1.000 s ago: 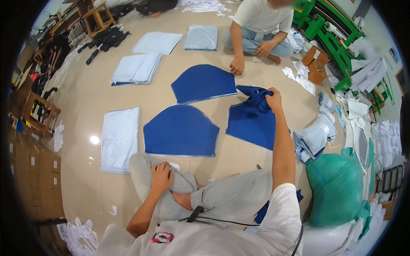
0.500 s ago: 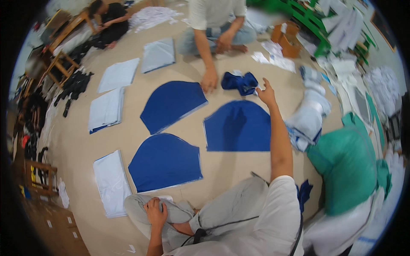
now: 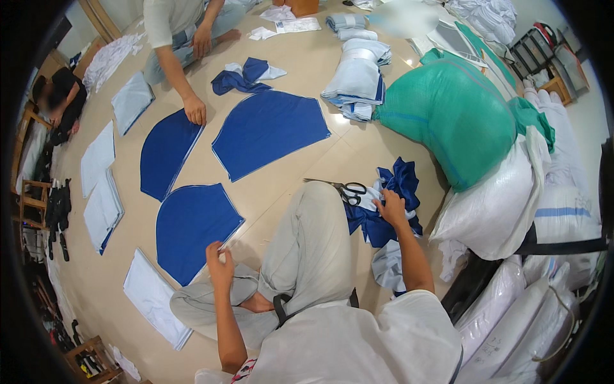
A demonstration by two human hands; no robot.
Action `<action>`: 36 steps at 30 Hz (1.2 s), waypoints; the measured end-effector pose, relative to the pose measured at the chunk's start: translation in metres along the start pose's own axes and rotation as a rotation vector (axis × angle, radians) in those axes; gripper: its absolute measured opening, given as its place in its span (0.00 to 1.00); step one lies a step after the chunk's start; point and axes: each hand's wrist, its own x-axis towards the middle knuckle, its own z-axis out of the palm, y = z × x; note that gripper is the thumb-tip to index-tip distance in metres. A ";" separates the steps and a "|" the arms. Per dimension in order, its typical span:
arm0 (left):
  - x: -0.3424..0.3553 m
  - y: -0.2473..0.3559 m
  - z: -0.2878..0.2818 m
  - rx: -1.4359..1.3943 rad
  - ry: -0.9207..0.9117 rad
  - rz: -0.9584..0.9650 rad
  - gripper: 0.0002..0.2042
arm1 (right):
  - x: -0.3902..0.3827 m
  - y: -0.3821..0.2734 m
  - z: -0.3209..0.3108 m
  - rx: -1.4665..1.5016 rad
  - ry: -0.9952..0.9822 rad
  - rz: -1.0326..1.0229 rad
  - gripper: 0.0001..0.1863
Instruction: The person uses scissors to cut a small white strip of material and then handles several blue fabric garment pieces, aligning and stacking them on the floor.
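Observation:
My left hand [image 3: 219, 261] has its fingers closed at the lower right edge of the nearest blue fabric panel [image 3: 192, 230]. My right hand [image 3: 390, 208], fingers apart, is over black-handled scissors [image 3: 352, 192] lying on a crumpled blue and white cloth pile [image 3: 400, 182] beside my knee. Two more blue panels [image 3: 262, 134] [image 3: 160, 157] lie flat farther out. A co-worker's hand [image 3: 195, 112] rests at the edge of the left one. A loose blue and pale cloth bundle [image 3: 240, 80] lies beyond the panels.
Folded pale-blue stacks [image 3: 99, 205] line the left side. Pale rolled cloth [image 3: 352, 73], a large green sack [image 3: 448, 115] and white sacks [image 3: 486, 205] crowd my right. A second person in black [image 3: 64, 96] sits at the far left, near wooden stools [image 3: 35, 198].
My view has turned to the right. My right hand has come back from the far bundle to the scissors. My left hand has moved from my leg to the nearest panel.

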 end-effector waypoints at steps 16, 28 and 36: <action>-0.024 0.091 0.025 -0.168 -0.220 0.001 0.13 | 0.015 -0.009 0.000 0.046 -0.050 -0.020 0.12; -0.015 0.117 0.013 -0.290 -0.237 0.008 0.14 | -0.004 -0.069 -0.191 0.773 0.238 -0.113 0.14; 0.044 0.318 0.018 -0.619 -0.265 0.499 0.30 | -0.017 -0.238 -0.362 1.060 -0.343 -0.634 0.14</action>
